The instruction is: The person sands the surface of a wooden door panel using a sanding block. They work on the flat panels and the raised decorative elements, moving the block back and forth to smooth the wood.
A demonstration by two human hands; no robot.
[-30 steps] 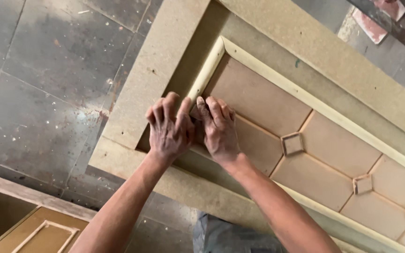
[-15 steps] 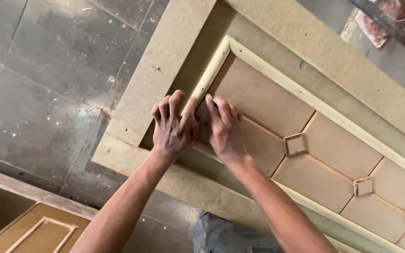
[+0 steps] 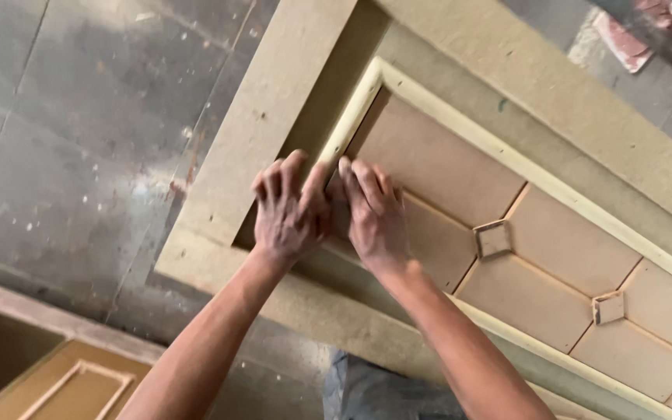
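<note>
Right at the middle, a pale cream moulding strip of thin wood (image 3: pixel 351 117) runs along the left inner edge of the tan fibreboard door panel (image 3: pixel 437 163), and both hands press down on its lower end where it meets the corner. Left hand (image 3: pixel 289 210) lies flat with fingers spread and knuckles up, fingertips on the strip and the step beside it; right hand (image 3: pixel 375 214) sits just beside it, touching it, fingers pointing up along the panel face. Neither grip closes round anything: fingers are apart and pushing, not clamped. Judging by look, the strip is light, stiff along its length but thin, likely to snap or dent if levered, so best handled by pressing along its top face or pinching its long sides near the corner. The panel carries thin raised ribs and small square wooden blocks (image 3: pixel 494 238) at their crossings, another block (image 3: pixel 608 308) further right. Around it sits a wide beige fibreboard frame (image 3: pixel 266 132), the whole door lying flat. Beyond the frame is a grey stained concrete floor (image 3: pixel 79 117). Bottom left shows a second brown panelled board (image 3: pixel 71 389); top right, reddish bricks (image 3: pixel 624 39). Grey-blue trousers (image 3: pixel 383 393) show between the forearms.
</note>
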